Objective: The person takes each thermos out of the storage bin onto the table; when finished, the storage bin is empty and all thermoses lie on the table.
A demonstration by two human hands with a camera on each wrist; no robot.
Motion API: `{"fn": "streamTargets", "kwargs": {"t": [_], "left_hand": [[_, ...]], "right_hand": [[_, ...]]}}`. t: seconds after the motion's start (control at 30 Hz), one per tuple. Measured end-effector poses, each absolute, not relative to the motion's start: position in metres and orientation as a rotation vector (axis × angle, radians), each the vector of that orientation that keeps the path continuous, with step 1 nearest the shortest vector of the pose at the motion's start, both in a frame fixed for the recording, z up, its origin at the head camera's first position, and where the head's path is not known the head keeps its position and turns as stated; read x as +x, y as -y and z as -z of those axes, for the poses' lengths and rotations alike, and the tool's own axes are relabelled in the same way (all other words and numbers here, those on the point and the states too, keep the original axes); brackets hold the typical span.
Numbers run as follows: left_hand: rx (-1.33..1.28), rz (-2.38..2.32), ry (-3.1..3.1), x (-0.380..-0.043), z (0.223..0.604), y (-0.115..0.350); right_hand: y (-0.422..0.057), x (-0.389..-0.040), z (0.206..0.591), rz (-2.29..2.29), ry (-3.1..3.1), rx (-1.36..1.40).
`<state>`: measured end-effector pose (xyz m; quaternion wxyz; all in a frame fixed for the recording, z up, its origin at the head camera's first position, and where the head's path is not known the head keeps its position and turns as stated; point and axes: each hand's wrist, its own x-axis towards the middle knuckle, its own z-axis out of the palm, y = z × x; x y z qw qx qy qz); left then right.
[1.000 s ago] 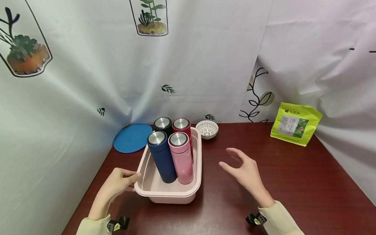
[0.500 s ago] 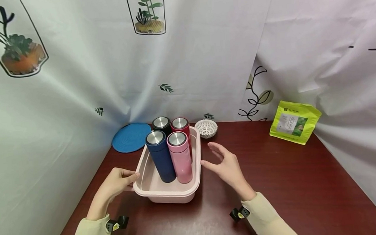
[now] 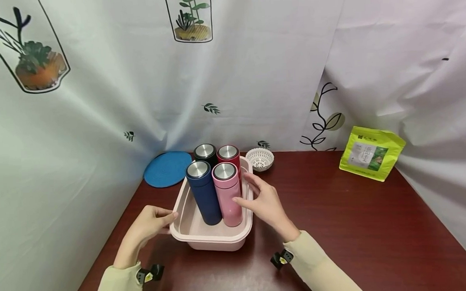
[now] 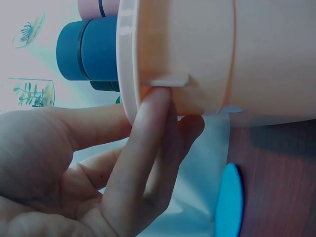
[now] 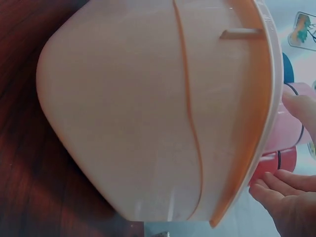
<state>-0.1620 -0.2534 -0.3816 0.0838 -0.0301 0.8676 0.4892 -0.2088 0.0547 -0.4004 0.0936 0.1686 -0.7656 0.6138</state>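
My left hand (image 3: 152, 223) pinches the left rim of a pale pink plastic basin (image 3: 211, 240); in the left wrist view the fingers (image 4: 153, 116) curl under the rim. Standing in the basin are a pink thermos (image 3: 228, 202), a dark blue thermos (image 3: 205, 199), a red thermos (image 3: 235, 159) and a black thermos (image 3: 205, 151), all with silver-topped lids. Over the right rim, my right hand (image 3: 264, 202) has thumb and fingers spread beside the pink thermos, the thumb close to its side. Whether it touches the thermos I cannot tell.
A round blue mat (image 3: 167, 169) lies behind the basin at the left. A white woven bowl (image 3: 260, 160) sits behind it at the right. Far right, a green pouch (image 3: 371, 153) stands on the dark red table (image 3: 358, 235). Curtains enclose the back and sides.
My right hand has moved left from beside the basin, over its right rim to the pink thermos. The left hand, basin and thermoses stay in place; the head view has shifted slightly.
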Motion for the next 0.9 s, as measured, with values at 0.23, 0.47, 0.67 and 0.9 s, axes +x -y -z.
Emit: {"fn": "streamTargets", "kwargs": {"t": [0.23, 0.47, 0.67, 0.9], "left_hand": [[-0.087, -1.479, -2.592, -0.162, 0.383, 0.255], [-0.107, -1.468, -2.594, -0.163, 0.381, 0.253], [-0.119, -1.465, -2.596, -0.164, 0.379, 0.252], [-0.147, -1.465, -2.59, -0.161, 0.379, 0.251]], "right_hand": [[-0.043, -0.215, 0.396, -1.675, 2.368, 0.499], [-0.036, -0.218, 0.397, -1.642, 2.387, 0.499], [-0.032, -0.221, 0.397, -1.614, 2.409, 0.534], [-0.032, -0.218, 0.399, -1.579, 2.41, 0.53]]}}
